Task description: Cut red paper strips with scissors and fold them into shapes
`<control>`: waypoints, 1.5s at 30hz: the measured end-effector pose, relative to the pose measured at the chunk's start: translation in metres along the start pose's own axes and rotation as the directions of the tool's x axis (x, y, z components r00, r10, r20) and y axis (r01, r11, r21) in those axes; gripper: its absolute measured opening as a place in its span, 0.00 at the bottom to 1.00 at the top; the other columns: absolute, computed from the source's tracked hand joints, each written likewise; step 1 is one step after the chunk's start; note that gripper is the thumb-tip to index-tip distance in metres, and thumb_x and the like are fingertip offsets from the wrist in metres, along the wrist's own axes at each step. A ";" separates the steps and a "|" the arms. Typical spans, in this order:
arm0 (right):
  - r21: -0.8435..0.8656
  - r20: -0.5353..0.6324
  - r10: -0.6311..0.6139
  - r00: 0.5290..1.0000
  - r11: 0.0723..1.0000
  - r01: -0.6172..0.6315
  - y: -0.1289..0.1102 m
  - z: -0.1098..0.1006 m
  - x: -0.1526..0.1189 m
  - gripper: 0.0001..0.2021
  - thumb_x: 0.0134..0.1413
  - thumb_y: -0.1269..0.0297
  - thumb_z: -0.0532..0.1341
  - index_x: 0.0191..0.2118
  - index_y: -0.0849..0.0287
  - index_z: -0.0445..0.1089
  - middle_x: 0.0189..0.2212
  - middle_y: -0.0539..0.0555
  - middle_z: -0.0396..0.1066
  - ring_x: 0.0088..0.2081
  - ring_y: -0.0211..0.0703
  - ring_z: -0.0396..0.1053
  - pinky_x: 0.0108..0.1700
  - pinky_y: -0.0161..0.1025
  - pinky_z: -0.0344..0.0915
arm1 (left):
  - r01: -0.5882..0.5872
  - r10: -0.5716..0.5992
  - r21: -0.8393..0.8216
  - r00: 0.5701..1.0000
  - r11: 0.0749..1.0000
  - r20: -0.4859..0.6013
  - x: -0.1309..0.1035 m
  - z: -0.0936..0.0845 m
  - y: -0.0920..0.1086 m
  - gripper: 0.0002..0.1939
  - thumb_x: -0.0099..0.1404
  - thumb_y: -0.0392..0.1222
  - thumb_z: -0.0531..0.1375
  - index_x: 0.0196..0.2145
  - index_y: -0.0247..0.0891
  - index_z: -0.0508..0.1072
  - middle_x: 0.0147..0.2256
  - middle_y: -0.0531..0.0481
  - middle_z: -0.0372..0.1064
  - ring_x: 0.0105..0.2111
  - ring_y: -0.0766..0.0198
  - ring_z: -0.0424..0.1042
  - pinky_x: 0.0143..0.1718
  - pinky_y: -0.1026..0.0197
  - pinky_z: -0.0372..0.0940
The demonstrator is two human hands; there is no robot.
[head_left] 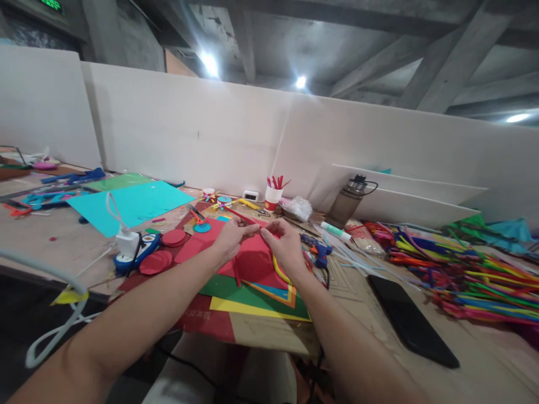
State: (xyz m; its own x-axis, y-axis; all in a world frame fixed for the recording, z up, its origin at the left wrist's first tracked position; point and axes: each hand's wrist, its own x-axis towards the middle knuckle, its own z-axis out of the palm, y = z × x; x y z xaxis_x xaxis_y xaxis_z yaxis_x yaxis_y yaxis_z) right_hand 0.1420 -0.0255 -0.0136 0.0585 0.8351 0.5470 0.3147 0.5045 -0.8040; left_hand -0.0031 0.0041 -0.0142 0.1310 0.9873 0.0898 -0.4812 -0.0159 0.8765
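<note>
Both hands meet over a stack of coloured sheets at the middle of the table. A thin red strip (237, 214) runs slantwise between them; whether it is paper or a pipe cleaner cannot be made out. My left hand (236, 240) pinches it, fingers closed. Thumb and forefinger of my right hand (283, 242) close on its right end. Beneath them lie red paper (254, 266), a green sheet (219, 285) and a yellow sheet (256, 310). Red paper circles (155, 262) are piled to the left.
A blue glue gun (322, 253) lies right of my right hand, near a black phone (410, 320). Behind stand a cup of red sticks (273, 197) and a bottle (347, 202). Pipe cleaners (475, 275) heap at right. A power strip (137, 252) and turquoise sheet (130, 205) occupy the left.
</note>
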 end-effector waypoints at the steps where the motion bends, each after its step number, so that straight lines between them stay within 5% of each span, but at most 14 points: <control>1: -0.016 0.007 -0.005 1.000 1.000 0.005 0.002 0.000 0.000 0.07 0.51 0.59 0.62 0.30 0.57 0.67 0.28 0.51 0.71 0.32 0.42 0.67 0.37 0.39 0.64 | 0.000 0.000 0.000 1.000 1.000 -0.014 0.000 0.000 0.001 0.18 0.39 0.37 0.76 0.27 0.32 0.74 0.25 0.50 0.73 0.26 0.69 0.72 0.30 0.66 0.65; 13: -0.106 0.073 0.016 0.997 0.994 -0.008 0.006 -0.003 0.003 0.11 0.51 0.54 0.62 0.28 0.57 0.68 0.25 0.50 0.69 0.30 0.42 0.64 0.33 0.38 0.60 | 0.014 -0.015 -0.029 0.999 0.999 -0.052 -0.003 0.000 0.002 0.19 0.47 0.31 0.72 0.32 0.34 0.67 0.27 0.49 0.74 0.27 0.65 0.76 0.31 0.63 0.69; 29: -0.098 -0.085 0.112 0.990 0.988 -0.120 0.005 -0.004 0.004 0.12 0.46 0.56 0.66 0.24 0.60 0.70 0.23 0.50 0.70 0.26 0.39 0.64 0.32 0.38 0.59 | -0.045 0.045 -0.068 0.999 0.997 -0.015 -0.006 0.007 -0.003 0.15 0.50 0.30 0.70 0.32 0.33 0.69 0.26 0.50 0.73 0.28 0.65 0.75 0.34 0.62 0.68; 39: -0.139 -0.046 -0.078 0.996 0.988 0.071 -0.007 -0.008 0.001 0.07 0.52 0.60 0.63 0.31 0.58 0.69 0.28 0.50 0.71 0.31 0.40 0.67 0.38 0.38 0.63 | -0.162 0.158 -0.101 0.987 0.982 -0.038 -0.007 0.012 0.005 0.18 0.47 0.33 0.71 0.33 0.35 0.69 0.27 0.55 0.70 0.29 0.69 0.72 0.35 0.64 0.67; 45: -0.106 -0.069 -0.062 0.996 0.993 0.054 -0.007 -0.010 0.002 0.09 0.51 0.57 0.64 0.30 0.58 0.71 0.29 0.52 0.73 0.33 0.43 0.69 0.41 0.40 0.65 | -0.262 0.262 -0.032 0.965 0.965 0.009 -0.007 0.011 0.007 0.19 0.46 0.37 0.72 0.34 0.35 0.70 0.28 0.55 0.70 0.29 0.68 0.72 0.36 0.63 0.67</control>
State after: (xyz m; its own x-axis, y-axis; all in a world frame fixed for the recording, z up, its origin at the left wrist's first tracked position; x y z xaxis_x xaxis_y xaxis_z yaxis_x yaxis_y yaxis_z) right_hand 0.1492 -0.0296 -0.0046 0.1047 0.7852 0.6103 0.4160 0.5229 -0.7440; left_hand 0.0022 -0.0051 -0.0032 0.0084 0.9471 0.3209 -0.5264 -0.2687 0.8066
